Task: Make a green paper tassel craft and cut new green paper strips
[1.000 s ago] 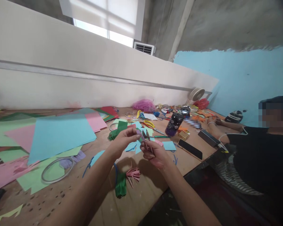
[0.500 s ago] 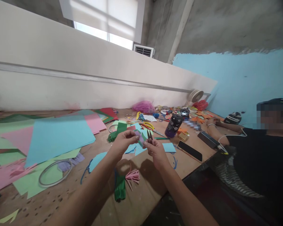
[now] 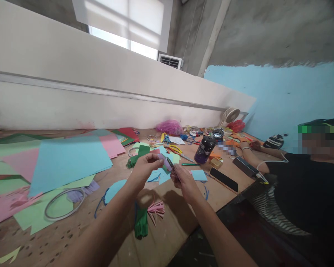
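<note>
Lilac paper (image 3: 163, 160) is pinched between thumb and fingers of the left hand (image 3: 146, 166), up over the middle of the desk (image 3: 157, 243). The right hand (image 3: 184, 180) is closed around some scissors (image 3: 170, 162), blades right at the paper, can't tell if they're touching. Green fringed paper (image 3: 141, 224) and a pink fringed piece (image 3: 156, 208) lie nearer the front edge, and the phone (image 3: 224, 180)'s by that edge too, off to the right.
</note>
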{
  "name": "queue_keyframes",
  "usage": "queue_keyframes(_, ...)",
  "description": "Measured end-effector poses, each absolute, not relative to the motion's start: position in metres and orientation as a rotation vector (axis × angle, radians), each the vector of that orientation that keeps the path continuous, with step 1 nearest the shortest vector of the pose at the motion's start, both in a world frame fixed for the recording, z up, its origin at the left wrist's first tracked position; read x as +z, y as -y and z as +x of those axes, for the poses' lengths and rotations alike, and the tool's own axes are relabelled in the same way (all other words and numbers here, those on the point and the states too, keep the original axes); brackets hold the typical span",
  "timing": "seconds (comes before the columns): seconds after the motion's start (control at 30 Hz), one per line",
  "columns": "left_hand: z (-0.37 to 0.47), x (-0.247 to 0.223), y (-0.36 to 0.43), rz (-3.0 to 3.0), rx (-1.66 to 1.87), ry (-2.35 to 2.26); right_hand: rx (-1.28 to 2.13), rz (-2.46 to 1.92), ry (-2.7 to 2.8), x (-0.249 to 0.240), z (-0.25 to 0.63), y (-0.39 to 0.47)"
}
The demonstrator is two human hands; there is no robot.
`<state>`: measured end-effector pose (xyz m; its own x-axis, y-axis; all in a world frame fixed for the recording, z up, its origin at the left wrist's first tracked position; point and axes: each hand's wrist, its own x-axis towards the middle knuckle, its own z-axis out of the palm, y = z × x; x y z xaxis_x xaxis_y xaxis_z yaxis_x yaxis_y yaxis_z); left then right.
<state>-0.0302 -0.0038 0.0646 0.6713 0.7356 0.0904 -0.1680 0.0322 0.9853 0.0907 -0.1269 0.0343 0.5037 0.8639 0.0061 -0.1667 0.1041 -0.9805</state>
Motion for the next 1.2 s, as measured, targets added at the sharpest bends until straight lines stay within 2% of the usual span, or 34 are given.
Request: queue_keyframes(1.2, -0.0283, 0.0671, 0.0113, 1.365, 0.782, -0.525, 0.738, -1.303, 0.848, 0.0313, 0.0865, 0.1229)
